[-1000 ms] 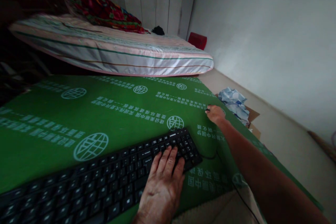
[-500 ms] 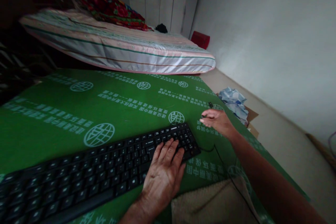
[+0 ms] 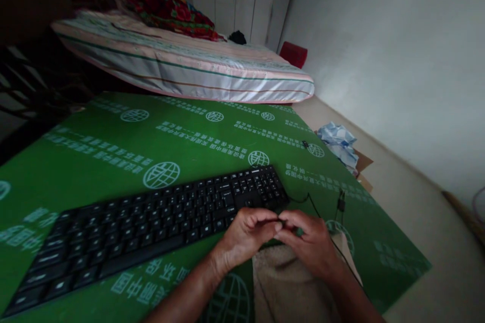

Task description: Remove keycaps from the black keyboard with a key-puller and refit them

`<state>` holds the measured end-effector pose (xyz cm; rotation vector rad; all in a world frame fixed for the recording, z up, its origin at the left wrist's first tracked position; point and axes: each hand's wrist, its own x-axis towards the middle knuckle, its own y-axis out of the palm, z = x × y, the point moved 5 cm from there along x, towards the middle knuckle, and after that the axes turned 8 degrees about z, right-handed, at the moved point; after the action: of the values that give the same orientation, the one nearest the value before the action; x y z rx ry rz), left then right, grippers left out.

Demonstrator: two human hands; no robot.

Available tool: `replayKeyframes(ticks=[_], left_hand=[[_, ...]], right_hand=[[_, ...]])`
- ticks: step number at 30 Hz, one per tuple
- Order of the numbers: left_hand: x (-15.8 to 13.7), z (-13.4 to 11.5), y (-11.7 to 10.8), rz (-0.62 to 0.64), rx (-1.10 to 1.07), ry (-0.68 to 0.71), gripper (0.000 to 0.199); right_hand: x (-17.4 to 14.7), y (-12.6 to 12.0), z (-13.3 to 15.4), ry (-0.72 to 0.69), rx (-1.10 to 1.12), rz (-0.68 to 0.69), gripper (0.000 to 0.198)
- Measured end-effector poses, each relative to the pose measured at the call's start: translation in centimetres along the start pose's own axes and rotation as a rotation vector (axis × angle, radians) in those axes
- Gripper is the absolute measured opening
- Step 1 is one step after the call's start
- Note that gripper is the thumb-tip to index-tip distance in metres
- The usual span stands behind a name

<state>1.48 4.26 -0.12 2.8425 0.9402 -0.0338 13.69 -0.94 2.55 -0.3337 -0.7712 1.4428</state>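
Note:
My left hand and my right hand meet just over the near right end of a black keyboard. Their thumbs and fingertips are pinched together around a tiny dark piece. Fingers hide most of it, so I cannot tell its kind. The keyboard lies flat and slanted, and a thin black cable leaves its right end, running down past my right hand. Beneath my hands is a folded brown cloth.
A small black item with thin prongs or wires lies right of the cable. Another small dark object sits farther back on the green printed tabletop. Behind stands a bed; crumpled blue-white material is beyond the right edge.
My left hand has lifted off the keyboard's keys, and my right hand has come back towards me. Their fingertips now meet. The view has shifted slightly, showing the keyboard's left end.

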Motion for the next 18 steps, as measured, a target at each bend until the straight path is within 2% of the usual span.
replayKeyframes(ticks=[3, 7, 11, 15, 18], left_hand=[[0.0, 0.6, 0.0, 0.040, -0.133, -0.093, 0.026], [0.1, 0.7, -0.1, 0.065, -0.212, -0.103, 0.027], [0.2, 0.6, 0.2, 0.124, -0.205, -0.108, 0.028], [0.3, 0.9, 0.3, 0.143, -0.168, -0.104, 0.027], [0.4, 1.6, 0.4, 0.143, -0.171, -0.108, 0.033]], right_hand=[[-0.4, -0.1, 0.3, 0.000, -0.034, 0.037, 0.004], [-0.7, -0.3, 0.3, -0.004, -0.019, 0.113, 0.004], [-0.7, -0.4, 0.4, -0.016, 0.065, 0.182, 0.013], [-0.6, -0.4, 0.1, -0.035, 0.058, 0.227, 0.016], [-0.4, -0.7, -1.1, 0.001, 0.035, 0.181, 0.014]])
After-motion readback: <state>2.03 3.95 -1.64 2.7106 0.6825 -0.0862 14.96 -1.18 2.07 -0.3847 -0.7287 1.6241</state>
